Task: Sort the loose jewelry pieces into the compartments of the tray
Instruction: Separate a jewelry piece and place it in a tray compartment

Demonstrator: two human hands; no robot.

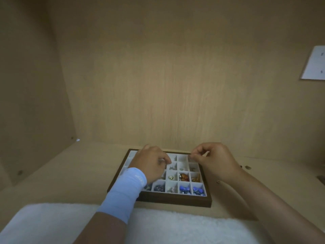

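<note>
Placement step, as judged: left hand [151,164] and right hand [216,161] were held just above the jewelry tray [175,199], both curled narrow, contents untellable; release into the cell directly beneath seemed required.

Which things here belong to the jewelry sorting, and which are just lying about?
Part of the job: the tray, the blue pieces and amber pieces in its compartments, the left hand and right hand over it.
Just lying about: the white fluffy cloth, the paper sheet at far right.
</note>
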